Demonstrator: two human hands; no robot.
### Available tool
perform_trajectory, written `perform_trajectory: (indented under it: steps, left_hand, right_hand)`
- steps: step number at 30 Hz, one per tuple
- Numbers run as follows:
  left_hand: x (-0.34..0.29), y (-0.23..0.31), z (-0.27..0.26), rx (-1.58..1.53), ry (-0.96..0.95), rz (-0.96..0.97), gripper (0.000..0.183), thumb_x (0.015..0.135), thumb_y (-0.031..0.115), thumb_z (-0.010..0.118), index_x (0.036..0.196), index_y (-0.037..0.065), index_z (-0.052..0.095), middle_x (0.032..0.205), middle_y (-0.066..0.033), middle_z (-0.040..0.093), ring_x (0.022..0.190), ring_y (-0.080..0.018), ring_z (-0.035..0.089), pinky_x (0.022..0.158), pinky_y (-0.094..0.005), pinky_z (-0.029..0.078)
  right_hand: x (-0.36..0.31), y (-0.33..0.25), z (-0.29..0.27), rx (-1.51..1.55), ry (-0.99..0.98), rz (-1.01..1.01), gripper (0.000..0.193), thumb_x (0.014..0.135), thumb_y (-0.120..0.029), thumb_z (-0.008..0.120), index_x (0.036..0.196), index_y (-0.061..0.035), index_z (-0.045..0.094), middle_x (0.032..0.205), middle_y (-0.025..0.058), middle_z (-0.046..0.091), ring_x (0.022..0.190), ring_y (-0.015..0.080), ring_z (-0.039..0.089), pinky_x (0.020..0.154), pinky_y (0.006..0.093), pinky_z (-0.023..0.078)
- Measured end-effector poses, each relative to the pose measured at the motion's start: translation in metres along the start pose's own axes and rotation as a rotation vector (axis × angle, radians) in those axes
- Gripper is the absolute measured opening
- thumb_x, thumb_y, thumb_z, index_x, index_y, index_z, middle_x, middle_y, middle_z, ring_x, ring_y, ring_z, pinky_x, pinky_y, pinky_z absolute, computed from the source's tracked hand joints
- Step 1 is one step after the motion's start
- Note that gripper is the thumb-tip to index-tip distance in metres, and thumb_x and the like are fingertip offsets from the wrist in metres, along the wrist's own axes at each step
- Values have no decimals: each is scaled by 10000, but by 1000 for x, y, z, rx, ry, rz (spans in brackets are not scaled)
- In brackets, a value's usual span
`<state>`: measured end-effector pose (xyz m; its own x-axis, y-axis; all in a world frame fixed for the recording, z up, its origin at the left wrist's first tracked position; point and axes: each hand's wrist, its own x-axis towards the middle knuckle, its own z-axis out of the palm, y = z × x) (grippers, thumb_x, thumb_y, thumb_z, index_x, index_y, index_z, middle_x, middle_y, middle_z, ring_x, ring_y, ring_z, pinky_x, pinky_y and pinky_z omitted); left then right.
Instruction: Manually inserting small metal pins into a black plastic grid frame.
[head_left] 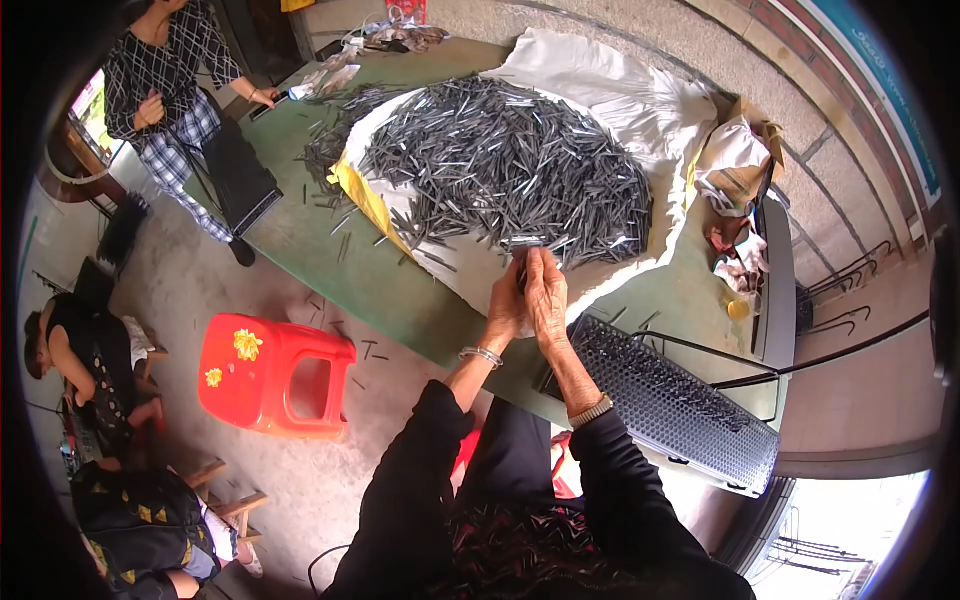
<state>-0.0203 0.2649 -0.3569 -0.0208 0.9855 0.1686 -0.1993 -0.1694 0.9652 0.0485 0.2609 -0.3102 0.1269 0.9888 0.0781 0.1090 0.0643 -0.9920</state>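
A large heap of short, thin dark strips (510,160) is spread over a white woven sack (597,72) with a yellow edge. At the near side of the heap my left hand (508,300) and my right hand (545,292) are pressed together. Between them they grip a small bundle of the same dark strips (524,246), its ends showing beyond my fingertips. My fingers cover the rest of the bundle. Right of my forearms, a black perforated tray (660,395) holds many small dark pieces in its holes.
The green table (330,270) carries loose strips, a paper bag (742,150) and a yellow-lidded jar (738,307). A red plastic stool (260,375) stands on the floor to the left. One person (175,80) stands at the table's far left; two others sit lower left.
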Motion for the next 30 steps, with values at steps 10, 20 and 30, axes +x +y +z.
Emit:
perform_trajectory:
  steps: [10,20,30]
  left_hand:
    - [2,6,0,1,-49,-11,254,965,198,522,1123,0,520,1003,-25,643,911,-169,623,799,-310,493]
    - [-3,8,8,129,133,40,375,811,145,715,1108,-2,539,938,-49,628,848,-151,594,758,-288,486]
    - [-2,-9,-3,-101,82,-24,260,834,121,697,993,10,525,939,-71,591,880,-106,537,746,-260,450]
  right_hand:
    - [2,-2,1,-118,70,-40,361,990,-321,427,975,-16,620,915,240,627,871,406,600,751,428,453]
    - [19,12,-1,-249,94,-109,476,1003,-370,406,1235,26,532,1230,250,561,1092,398,550,945,387,418]
    - [-1,3,4,-38,56,-68,436,999,-383,440,1042,17,608,812,189,623,750,200,555,739,344,454]
